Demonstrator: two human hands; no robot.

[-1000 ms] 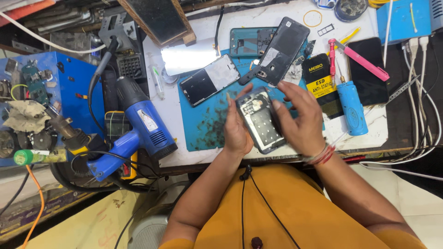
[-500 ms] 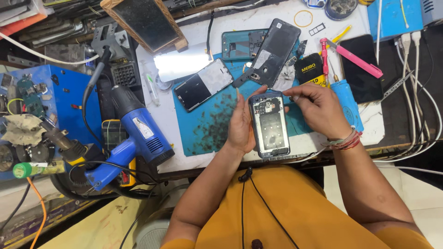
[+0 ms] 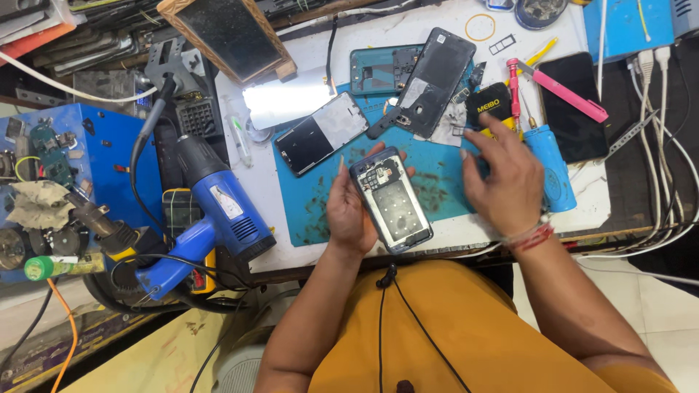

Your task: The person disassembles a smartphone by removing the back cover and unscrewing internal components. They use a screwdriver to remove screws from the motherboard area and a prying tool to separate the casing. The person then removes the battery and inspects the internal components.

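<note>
— What has the left hand (image 3: pixel 351 212) got hold of?

— An opened smartphone body with its back cover off, dark frame, circuit parts at the top and a grey metal plate below (image 3: pixel 391 199). The hand is curled around its left edge from beneath, thumb on one side and fingertips showing past the top, so it is closed on the phone. The phone lies tilted in the palm, above the near edge of the white work surface (image 3: pixel 291 240).

— And the right hand (image 3: pixel 504 183)?

— It holds nothing. The fingers are spread and loosely bent, palm down, hovering just right of the phone and apart from it. A red thread band sits on that wrist.

— What lies beyond the right hand?

— Just past its fingertips, a small black and yellow box (image 3: pixel 486 104). To its right, a blue cylindrical tool (image 3: pixel 550 170), and further out a pink-handled tool (image 3: pixel 559 91) and a dark phone lying flat (image 3: pixel 573 106).

— And around the left hand?

— Under and beyond both hands spreads a teal rubber repair mat, stained with dark specks (image 3: pixel 437 182). Ahead of the left hand lies a phone screen assembly, half black and half silver (image 3: pixel 321 133). Further ahead, a black back cover (image 3: pixel 431 80) leans across a teal phone frame (image 3: pixel 378 70). Well to the left of the hand, a blue hot air gun (image 3: pixel 218 211) rests at the surface's edge.
</note>
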